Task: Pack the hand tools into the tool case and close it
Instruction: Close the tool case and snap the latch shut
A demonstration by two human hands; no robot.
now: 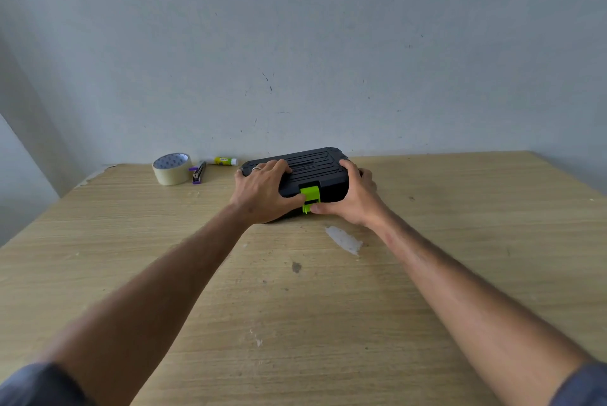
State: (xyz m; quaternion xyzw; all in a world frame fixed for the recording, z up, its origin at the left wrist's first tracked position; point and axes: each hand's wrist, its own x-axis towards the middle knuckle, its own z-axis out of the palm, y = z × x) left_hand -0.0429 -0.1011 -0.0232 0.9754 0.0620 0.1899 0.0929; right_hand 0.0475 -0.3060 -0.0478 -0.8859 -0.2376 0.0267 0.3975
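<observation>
Two bare forearms reach out from blue-grey sleeves point(39, 382) at the bottom corners, stretching across a pale wood-grain surface point(328, 323) marked with a white scrape and a dark spot. At the far end of that reach, both hands meet on a black tool case point(312, 167) lying flat, lid down, near the back edge of the surface by the wall.

The left hand point(262, 190) wraps the case's left front corner, fingers spread over the ribbed lid, a ring on one finger, thumb pressing toward the green latch point(310, 197) at the middle of the front. The right hand point(356, 193) clasps the right front corner, fingers curled over the lid, its thumb touching the latch's lower tip. The latch's lower end sticks out from the front wall; I cannot tell whether it is fastened.

Left of the case, well apart from the hands, sit a roll of tape point(172, 168), a purple-and-black stapler point(198, 172) just beside it, and a glue stick point(223, 161) against the wall.
</observation>
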